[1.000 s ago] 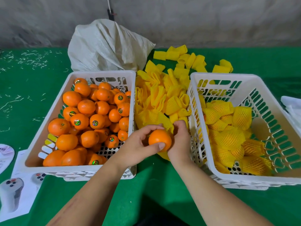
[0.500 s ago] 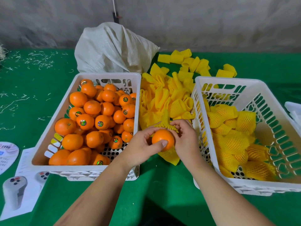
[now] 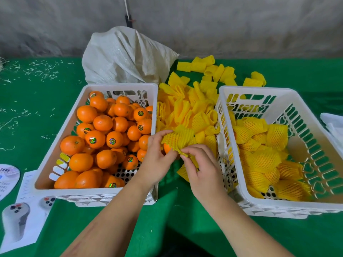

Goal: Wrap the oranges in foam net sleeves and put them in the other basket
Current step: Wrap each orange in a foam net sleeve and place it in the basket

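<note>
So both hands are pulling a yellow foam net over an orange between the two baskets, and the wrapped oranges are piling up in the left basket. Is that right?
Not quite. The head view shows the wrapped oranges piling up in the right basket; the left basket holds bare oranges. The rest holds: the left hand and right hand are pulling a yellow foam net over an orange between the baskets.

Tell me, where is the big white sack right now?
In the head view, the white sack sits at the back of the green table, against the grey wall, just behind the basket of bare oranges.
</note>
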`<control>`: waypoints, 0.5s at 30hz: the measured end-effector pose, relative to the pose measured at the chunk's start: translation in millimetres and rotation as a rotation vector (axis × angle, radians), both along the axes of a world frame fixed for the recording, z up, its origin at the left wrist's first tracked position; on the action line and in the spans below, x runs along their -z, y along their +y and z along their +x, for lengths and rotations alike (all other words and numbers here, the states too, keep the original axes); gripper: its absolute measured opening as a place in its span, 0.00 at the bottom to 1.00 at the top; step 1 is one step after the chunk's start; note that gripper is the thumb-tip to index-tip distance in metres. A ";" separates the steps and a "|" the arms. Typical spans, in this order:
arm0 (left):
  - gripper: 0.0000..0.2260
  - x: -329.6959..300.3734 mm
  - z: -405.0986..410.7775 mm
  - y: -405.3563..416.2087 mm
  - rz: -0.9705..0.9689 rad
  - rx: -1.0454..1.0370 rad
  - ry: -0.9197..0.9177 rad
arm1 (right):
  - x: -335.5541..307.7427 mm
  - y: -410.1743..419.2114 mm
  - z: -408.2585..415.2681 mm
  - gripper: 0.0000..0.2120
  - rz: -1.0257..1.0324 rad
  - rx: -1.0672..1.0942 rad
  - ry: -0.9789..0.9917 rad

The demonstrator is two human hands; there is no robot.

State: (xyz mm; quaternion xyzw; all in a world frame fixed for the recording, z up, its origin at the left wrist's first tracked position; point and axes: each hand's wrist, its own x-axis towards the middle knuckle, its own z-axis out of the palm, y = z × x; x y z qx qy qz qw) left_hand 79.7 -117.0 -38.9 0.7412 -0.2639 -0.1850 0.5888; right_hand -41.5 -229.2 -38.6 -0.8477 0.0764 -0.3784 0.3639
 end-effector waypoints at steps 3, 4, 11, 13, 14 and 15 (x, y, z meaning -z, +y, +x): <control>0.18 -3.3 0.2 0.8 -0.132 0.060 0.173 | -4.2 -1.5 8.4 0.11 -0.105 -0.030 0.039; 0.18 -4.3 2.1 3.7 -0.169 0.104 0.270 | -4.6 -1.9 12.1 0.11 -0.133 -0.020 0.065; 0.29 5.3 3.4 8.3 -0.182 0.184 0.245 | -7.4 -10.5 22.5 0.13 -0.146 0.017 -0.004; 0.25 7.7 0.2 4.3 -0.173 0.080 0.154 | -7.8 -11.3 21.3 0.11 -0.176 -0.002 -0.086; 0.23 8.6 -0.1 3.6 -0.177 0.029 0.120 | -6.8 -10.2 20.0 0.11 -0.190 -0.015 -0.116; 0.22 9.8 0.5 3.3 -0.188 -0.017 0.098 | -5.5 -8.5 18.0 0.10 -0.193 -0.017 -0.131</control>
